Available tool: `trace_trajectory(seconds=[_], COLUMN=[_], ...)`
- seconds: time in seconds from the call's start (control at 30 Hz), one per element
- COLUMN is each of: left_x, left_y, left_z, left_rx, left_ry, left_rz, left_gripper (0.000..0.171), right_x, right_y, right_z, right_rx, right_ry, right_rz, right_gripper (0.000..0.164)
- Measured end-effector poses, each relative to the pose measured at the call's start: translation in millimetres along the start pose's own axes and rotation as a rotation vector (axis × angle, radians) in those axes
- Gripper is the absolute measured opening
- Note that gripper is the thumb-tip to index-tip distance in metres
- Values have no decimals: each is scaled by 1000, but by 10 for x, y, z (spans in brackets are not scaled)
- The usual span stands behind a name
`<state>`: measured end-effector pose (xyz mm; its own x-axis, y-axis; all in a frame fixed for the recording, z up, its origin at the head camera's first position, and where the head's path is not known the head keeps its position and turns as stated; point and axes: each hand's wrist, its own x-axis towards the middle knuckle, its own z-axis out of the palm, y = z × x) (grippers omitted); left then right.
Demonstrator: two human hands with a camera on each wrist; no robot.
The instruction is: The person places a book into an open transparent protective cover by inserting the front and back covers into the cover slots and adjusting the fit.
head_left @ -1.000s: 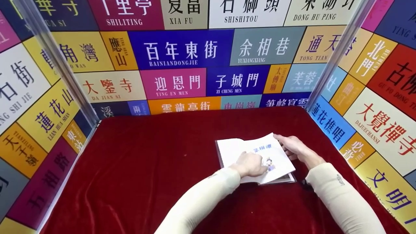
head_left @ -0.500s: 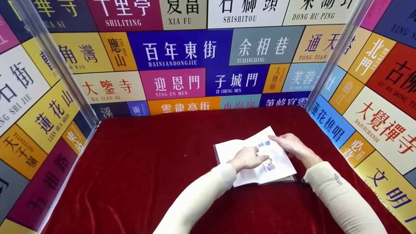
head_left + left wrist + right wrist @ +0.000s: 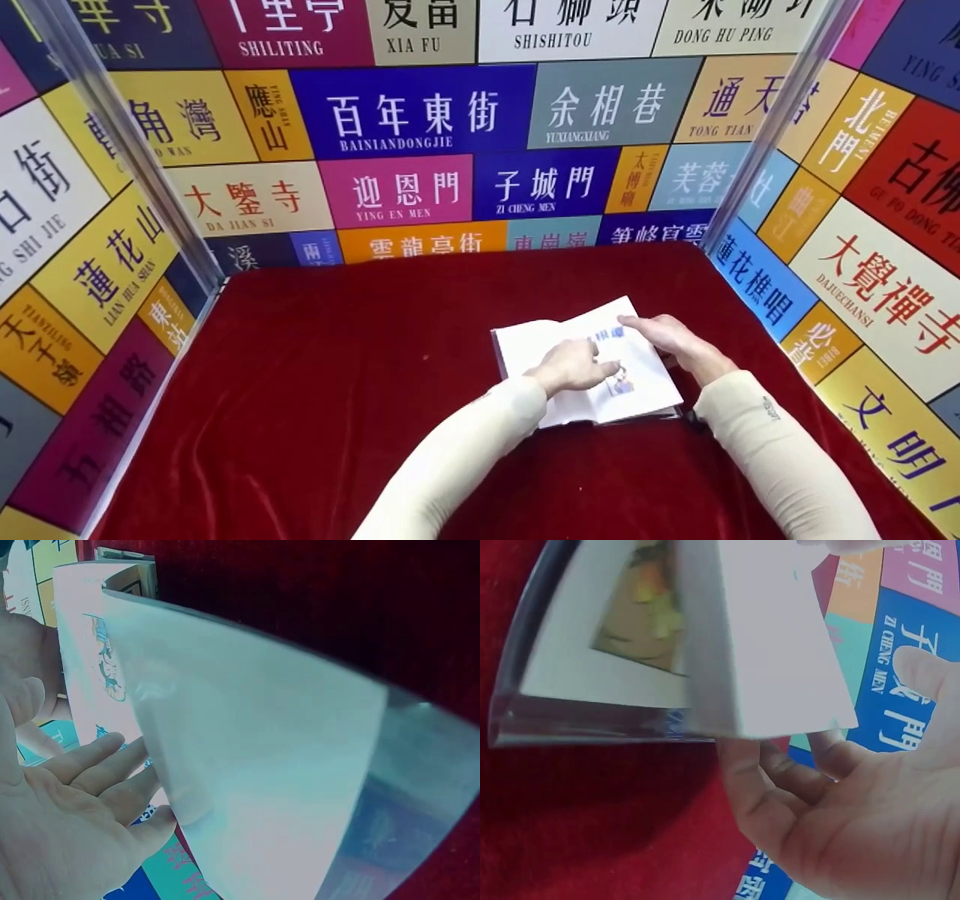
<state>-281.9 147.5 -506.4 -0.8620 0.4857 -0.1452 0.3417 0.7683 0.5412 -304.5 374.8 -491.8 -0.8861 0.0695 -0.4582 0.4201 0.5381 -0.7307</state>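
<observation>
An open book (image 3: 525, 345) with white pages lies on red cloth, blue characters and a small figure printed on its right-hand page (image 3: 652, 360). Over that page hovers or rests my left hand (image 3: 571, 366), thumb and fingers extended; contact is unclear. In the left wrist view, its fingertips (image 3: 142, 765) reach the edge of a lifted leaf (image 3: 247, 720). My right hand (image 3: 686, 346) is at the book's far right edge. The right wrist view shows its fingers (image 3: 742, 787) behind the raised pages (image 3: 780, 645), its thumb apart from them. A coloured picture (image 3: 649, 615) shows underneath.
Wrinkled red cloth (image 3: 322, 390) covers the table. Panels with coloured name blocks (image 3: 412, 112) stand behind and at both sides. Clear corner posts (image 3: 772, 127) rise at the back. The book has a transparent outer cover (image 3: 592, 724).
The right-hand page's far corner has risen a little. My left hand has shifted slightly, its fingers spreading over the page. My right thumb has moved slightly left. Little differs in the last half second.
</observation>
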Motion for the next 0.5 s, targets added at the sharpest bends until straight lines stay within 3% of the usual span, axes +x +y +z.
trace_trajectory(seconds=[0.5], left_x=[4], left_y=[-9], left_z=[18], left_rx=[3], left_ry=[24], left_rz=[21], left_gripper=[59], right_x=[45], right_y=[68], right_z=[-7], right_rx=[260], right_ry=[-60], right_rz=[-1], right_gripper=[56])
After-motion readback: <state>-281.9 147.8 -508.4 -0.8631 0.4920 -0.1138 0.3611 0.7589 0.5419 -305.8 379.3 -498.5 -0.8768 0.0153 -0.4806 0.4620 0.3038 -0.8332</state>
